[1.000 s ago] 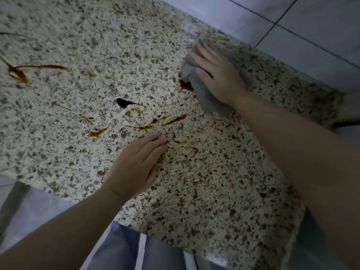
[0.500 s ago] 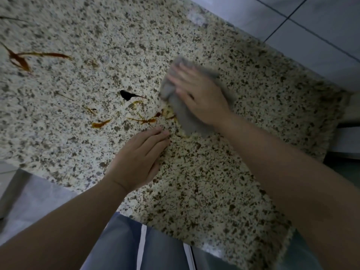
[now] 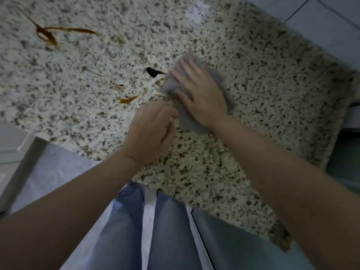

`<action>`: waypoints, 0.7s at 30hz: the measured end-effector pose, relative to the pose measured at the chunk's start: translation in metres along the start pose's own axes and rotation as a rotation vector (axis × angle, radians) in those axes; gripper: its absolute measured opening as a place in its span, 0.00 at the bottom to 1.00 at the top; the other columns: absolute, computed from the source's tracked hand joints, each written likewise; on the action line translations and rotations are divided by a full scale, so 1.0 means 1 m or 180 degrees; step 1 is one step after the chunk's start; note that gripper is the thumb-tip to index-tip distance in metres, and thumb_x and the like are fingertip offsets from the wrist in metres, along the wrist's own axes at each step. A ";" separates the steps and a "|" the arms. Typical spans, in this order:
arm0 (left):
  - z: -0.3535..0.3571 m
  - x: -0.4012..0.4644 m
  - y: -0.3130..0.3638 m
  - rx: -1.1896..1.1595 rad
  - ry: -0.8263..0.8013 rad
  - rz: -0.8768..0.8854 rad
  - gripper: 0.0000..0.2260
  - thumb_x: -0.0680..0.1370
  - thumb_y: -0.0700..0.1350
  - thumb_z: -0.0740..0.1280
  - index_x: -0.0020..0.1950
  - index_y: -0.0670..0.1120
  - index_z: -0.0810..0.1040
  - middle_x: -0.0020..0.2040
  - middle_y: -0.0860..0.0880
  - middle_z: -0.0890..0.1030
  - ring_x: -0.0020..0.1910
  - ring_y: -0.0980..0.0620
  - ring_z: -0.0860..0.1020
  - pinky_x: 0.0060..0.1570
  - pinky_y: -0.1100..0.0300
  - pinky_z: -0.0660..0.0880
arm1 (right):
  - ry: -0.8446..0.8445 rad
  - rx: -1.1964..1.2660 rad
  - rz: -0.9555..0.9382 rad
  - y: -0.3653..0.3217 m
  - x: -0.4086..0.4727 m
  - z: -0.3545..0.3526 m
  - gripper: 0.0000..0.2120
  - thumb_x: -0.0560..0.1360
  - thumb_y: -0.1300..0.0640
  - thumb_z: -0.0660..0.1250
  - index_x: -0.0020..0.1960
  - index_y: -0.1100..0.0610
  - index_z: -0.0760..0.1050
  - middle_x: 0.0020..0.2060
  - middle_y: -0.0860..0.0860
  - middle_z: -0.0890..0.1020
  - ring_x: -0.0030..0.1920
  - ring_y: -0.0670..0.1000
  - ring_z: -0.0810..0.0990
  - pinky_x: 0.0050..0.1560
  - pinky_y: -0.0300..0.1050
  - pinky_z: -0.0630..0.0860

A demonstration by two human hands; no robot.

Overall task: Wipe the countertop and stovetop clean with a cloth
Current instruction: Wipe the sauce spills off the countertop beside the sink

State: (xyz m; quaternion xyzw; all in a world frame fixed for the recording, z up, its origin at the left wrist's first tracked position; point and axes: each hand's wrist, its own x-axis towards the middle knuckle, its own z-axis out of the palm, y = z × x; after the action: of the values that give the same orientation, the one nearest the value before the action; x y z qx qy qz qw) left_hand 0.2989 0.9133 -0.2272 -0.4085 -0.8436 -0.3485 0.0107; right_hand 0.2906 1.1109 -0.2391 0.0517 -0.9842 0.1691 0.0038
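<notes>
A grey cloth (image 3: 188, 121) lies on the speckled granite countertop (image 3: 272, 84), and my right hand (image 3: 198, 92) presses flat on it with straight, spread fingers. The cloth's left edge sits just right of a dark blob (image 3: 153, 71) and over small orange smears. My left hand (image 3: 150, 131) rests on the counter just left of the cloth's near end. Its fingers are curled in and its knuckles are close to the cloth. An orange streak (image 3: 127, 99) lies left of both hands. A long brown streak (image 3: 46, 35) marks the far left of the counter. No stovetop is in view.
Pale wall tiles (image 3: 331, 26) border the counter at the upper right. The counter's front edge runs diagonally from left to lower right, with my blue trousers (image 3: 124, 230) below it. A white cabinet front (image 3: 11, 143) stands at the left.
My right hand has dragged the cloth from the back of the counter toward me, over the dark red spot and several orange smears. My left hand's fingers went from flat to curled.
</notes>
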 end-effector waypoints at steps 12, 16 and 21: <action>-0.097 -0.052 -0.094 0.0711 -0.0145 -0.0686 0.09 0.78 0.35 0.62 0.58 0.40 0.73 0.53 0.39 0.74 0.54 0.39 0.72 0.57 0.45 0.66 | 0.0378 0.0235 0.0795 -0.113 -0.045 0.040 0.24 0.87 0.52 0.53 0.80 0.62 0.63 0.80 0.59 0.65 0.81 0.58 0.59 0.82 0.49 0.52; -0.103 -0.053 -0.120 0.0531 -0.0189 -0.0409 0.11 0.78 0.34 0.61 0.59 0.40 0.74 0.62 0.40 0.77 0.61 0.40 0.74 0.64 0.45 0.67 | 0.0378 -0.0269 0.1393 -0.075 0.026 0.030 0.27 0.88 0.48 0.45 0.84 0.60 0.53 0.83 0.56 0.55 0.83 0.56 0.51 0.82 0.46 0.42; -0.097 -0.042 -0.137 0.0504 -0.0097 -0.0490 0.11 0.82 0.38 0.57 0.61 0.41 0.75 0.63 0.42 0.77 0.64 0.42 0.73 0.67 0.51 0.64 | 0.0386 -0.0400 0.1601 -0.093 0.039 0.035 0.27 0.88 0.48 0.45 0.84 0.58 0.53 0.83 0.54 0.56 0.83 0.54 0.52 0.81 0.44 0.43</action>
State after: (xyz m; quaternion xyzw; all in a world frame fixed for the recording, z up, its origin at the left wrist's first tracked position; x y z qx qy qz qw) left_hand 0.2058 0.7684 -0.2457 -0.3457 -0.8974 -0.2742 0.0033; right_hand 0.2616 1.0080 -0.2403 -0.2051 -0.9727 0.1061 0.0238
